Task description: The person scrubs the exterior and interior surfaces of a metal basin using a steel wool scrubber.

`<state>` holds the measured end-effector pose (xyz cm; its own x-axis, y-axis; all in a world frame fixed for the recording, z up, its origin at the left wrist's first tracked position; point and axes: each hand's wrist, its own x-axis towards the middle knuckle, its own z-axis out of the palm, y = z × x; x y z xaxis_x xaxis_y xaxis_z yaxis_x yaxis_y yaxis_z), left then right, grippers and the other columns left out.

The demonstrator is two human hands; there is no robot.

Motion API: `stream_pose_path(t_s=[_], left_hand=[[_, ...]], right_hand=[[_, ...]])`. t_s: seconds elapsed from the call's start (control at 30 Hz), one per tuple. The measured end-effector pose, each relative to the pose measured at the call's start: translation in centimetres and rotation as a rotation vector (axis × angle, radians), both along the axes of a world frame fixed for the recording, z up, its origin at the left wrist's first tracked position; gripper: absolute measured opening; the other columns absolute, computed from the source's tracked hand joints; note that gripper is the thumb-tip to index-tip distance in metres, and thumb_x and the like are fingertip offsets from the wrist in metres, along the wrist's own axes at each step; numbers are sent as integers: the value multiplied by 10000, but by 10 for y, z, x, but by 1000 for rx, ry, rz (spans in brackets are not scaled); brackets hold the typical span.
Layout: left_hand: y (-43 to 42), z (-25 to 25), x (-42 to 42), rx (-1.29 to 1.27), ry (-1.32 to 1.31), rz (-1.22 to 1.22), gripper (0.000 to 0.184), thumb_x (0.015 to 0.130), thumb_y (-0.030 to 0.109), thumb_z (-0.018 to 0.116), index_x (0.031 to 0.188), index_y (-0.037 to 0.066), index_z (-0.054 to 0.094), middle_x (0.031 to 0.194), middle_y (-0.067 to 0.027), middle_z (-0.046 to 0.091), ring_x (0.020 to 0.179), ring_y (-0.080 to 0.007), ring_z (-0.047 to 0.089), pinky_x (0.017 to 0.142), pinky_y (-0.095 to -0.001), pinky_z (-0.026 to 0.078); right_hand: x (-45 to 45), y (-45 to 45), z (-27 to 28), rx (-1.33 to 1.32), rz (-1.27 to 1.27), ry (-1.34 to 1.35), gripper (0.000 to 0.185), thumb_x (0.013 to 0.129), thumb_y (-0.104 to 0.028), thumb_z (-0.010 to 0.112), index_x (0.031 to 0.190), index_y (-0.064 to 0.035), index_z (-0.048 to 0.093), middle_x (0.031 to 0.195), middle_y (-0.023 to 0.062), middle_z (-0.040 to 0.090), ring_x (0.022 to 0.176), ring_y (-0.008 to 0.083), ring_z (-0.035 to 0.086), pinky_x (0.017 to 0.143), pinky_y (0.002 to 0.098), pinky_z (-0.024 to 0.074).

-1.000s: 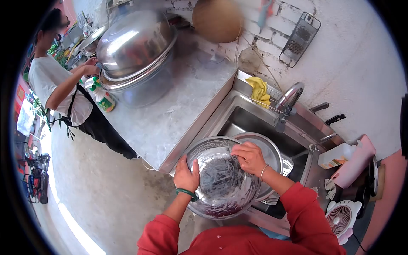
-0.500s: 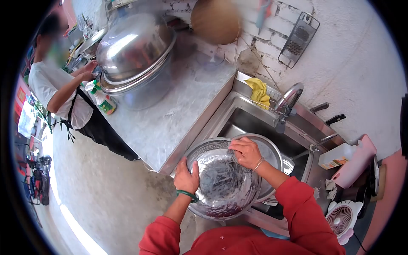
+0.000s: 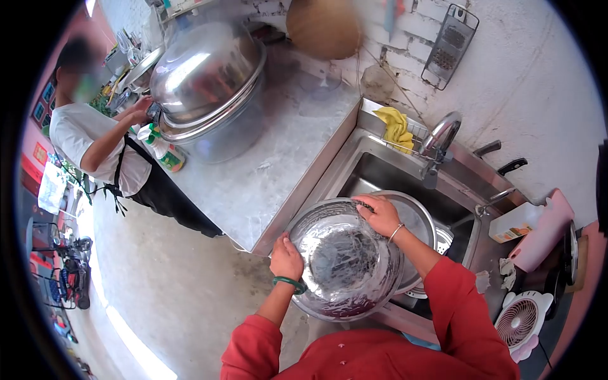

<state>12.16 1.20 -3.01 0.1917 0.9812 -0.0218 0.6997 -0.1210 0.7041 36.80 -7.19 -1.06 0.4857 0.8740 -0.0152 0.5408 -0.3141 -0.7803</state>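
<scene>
A large metal basin (image 3: 345, 259) with whitish streaks inside is tilted in front of me at the sink's near edge. My left hand (image 3: 287, 258), with a green bangle at the wrist, grips its left rim. My right hand (image 3: 379, 215) is closed at the upper right rim, on a dark scrubber (image 3: 363, 205) that shows only in part. Behind the basin, a second metal basin (image 3: 423, 221) rests over the sink (image 3: 380, 171), partly covered by the first.
A faucet (image 3: 441, 142) and a yellow cloth (image 3: 395, 126) are behind the sink. Large stacked basins (image 3: 202, 76) and a spray bottle (image 3: 166, 152) stand on the counter (image 3: 278, 171). A person (image 3: 104, 136) stands at left. A small fan (image 3: 520, 322) is at right.
The view has shifted slightly. My left hand has slid to the basin's outer left rim, its thumb no longer lying over the inside. My right hand has moved a little along the upper rim.
</scene>
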Motion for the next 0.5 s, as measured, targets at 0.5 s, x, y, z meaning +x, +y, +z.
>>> stream_pose_path(t_s=[0.5], left_hand=[[13,-28,-23,-153,-799,-30,459,991,294,286,1204,-56,494,1155,-217,578,1074,-282,554,950,-377,403]], right_hand=[[-170,24,10,207,418,-635,351,793,-191,546,1125,-82,578,1209,88,546,1145,254,485,1021,455,291]])
